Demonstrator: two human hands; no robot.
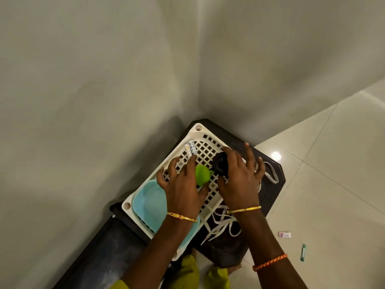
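Note:
A cream lattice tray (208,150) lies on a dark table in a room corner. My left hand (183,182) is over the tray and holds a small bright green object (201,173) between thumb and forefinger, the other fingers spread. My right hand (239,178) grips a black round object (220,166) beside the green one. Two white batteries (191,150) lie at the tray's far left. A light blue container (150,202) sits at the tray's near end, partly under my left forearm.
The dark table (270,161) fills the corner between two grey walls. White laces or straps (220,226) trail over the table's near and right sides. On the tiled floor at right lie a small white packet (284,234) and a green tube (303,252).

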